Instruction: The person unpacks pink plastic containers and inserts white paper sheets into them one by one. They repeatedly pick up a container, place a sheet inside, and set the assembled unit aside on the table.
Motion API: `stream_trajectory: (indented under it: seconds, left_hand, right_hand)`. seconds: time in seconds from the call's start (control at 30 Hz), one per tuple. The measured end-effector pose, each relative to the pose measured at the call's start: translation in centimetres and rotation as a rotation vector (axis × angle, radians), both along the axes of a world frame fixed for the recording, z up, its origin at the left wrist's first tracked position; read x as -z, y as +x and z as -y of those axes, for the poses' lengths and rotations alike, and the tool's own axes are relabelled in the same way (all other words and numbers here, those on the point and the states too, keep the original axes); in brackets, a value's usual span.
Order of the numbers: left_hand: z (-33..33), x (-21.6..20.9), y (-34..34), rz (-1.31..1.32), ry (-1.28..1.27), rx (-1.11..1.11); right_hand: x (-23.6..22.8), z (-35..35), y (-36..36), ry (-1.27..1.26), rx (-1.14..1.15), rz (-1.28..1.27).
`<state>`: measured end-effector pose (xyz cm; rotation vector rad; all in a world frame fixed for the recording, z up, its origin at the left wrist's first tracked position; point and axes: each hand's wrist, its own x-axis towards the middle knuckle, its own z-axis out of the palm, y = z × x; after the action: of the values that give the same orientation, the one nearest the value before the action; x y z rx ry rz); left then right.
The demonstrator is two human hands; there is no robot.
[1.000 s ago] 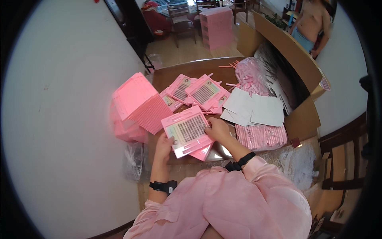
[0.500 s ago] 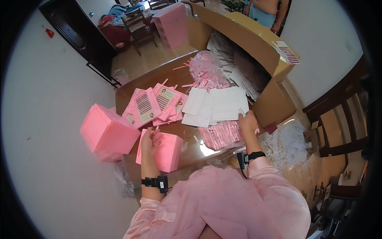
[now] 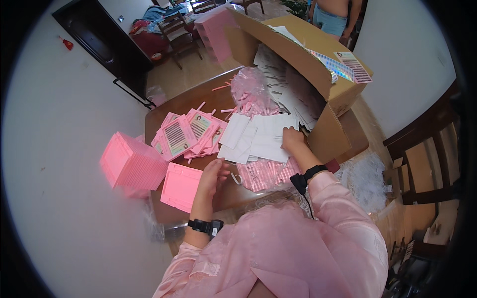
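White flat sheets or envelopes (image 3: 266,140) lie overlapping in the middle of the table. My right hand (image 3: 295,142) rests at their right side, fingers curled together; small dark lines show by the fingertips, too fine to name. My left hand (image 3: 212,178) hovers open near the sheets' lower left corner, fingers stretched out and partly hiding a pink plastic case (image 3: 180,185). Left of the sheets lies a loose pile of pink cases with eyelash-strip cards (image 3: 179,139). Below the sheets sits a clear bag of pink tubes (image 3: 263,175), with a small white curled strip (image 3: 236,178) beside it.
A tall stack of pink cases (image 3: 131,161) stands at the table's left edge. Behind the sheets are a clear bag of pink pieces (image 3: 251,92) and a large open carton (image 3: 338,107) holding white sheets. Clear plastic wrap (image 3: 365,181) lies at right. A person (image 3: 330,22) stands far back.
My left hand has moved right, from over the pink case toward the white sheets. My right hand has shifted slightly inward over the sheets. The view has tilted a little.
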<state>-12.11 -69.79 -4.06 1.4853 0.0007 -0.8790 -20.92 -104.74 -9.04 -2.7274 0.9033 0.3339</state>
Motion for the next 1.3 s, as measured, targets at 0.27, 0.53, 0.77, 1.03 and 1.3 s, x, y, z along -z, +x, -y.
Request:
stream_trajectory:
  seconds: [0.27,0.53,0.77,1.03,1.3]
  left_hand:
    - [-0.4,0.5,-2.1,0.015,-0.008,-0.079]
    - [4.2,-1.4,-3.4,-0.056,-0.898,0.011]
    - [3.3,-4.9,-2.7,-0.026,-1.014,0.103]
    - [-0.7,-2.2,-3.3,-0.077,-0.855,0.134]
    - [-3.3,-0.8,-2.3,-0.076,-0.916,0.027]
  right_hand:
    - [-1.5,2.7,-4.0,0.575,0.0,0.306]
    - [-5.9,-5.9,-5.8,1.526,0.129,0.408]
    - [-6.5,-11.3,-4.3,1.262,0.005,0.425]
    - [-9.4,-15.6,-1.5,0.632,-0.201,0.752]
    - [-9.6,-18.5,-4.4,0.884,-0.439,0.531]
